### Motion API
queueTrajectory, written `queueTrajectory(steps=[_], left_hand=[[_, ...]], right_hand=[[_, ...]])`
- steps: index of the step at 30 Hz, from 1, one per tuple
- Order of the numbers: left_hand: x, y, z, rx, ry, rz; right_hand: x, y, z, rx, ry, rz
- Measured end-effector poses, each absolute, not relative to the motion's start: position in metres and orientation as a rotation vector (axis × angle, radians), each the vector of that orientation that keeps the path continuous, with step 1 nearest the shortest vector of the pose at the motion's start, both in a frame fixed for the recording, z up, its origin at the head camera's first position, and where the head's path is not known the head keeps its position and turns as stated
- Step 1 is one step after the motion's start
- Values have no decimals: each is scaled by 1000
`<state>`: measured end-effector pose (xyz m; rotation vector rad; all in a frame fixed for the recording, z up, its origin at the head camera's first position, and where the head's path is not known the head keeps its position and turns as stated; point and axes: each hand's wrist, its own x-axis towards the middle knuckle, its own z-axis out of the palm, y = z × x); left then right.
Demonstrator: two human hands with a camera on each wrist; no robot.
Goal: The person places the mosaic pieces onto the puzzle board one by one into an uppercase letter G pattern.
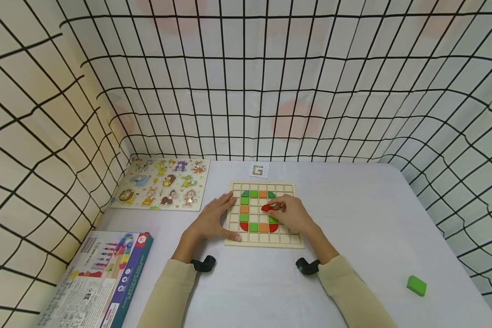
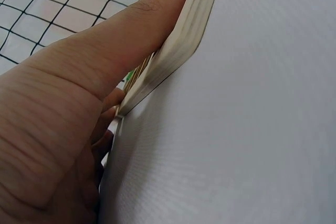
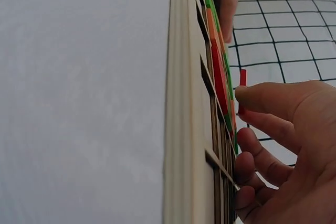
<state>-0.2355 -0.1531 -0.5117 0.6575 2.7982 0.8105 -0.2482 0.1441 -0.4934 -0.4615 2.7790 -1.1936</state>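
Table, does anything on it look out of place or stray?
One green block lies alone near the table's right front edge, far from the grid board where the other coloured pieces sit. Nothing looks spilled or damaged.

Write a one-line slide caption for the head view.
Left hand steadies the wooden grid board while the right hand pinches a red piece over it.

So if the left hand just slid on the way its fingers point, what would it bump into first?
Probably the green tile at the top left of the pattern. The left hand lies flat on the grid board's left edge, fingers pointing up and right across bare cells. Depth is unclear, so it might pass over the tile.
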Motion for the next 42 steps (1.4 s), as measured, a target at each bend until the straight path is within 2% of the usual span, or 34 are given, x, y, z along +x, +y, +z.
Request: queueTrajectory(steps=[29, 42], left_hand=[[-235, -152, -512, 635, 2787, 785], [-236, -153, -512, 612, 2768, 834]], right_hand=[[-246, 137, -498, -446, 2790, -1161], [-246, 152, -496, -432, 2741, -1268]])
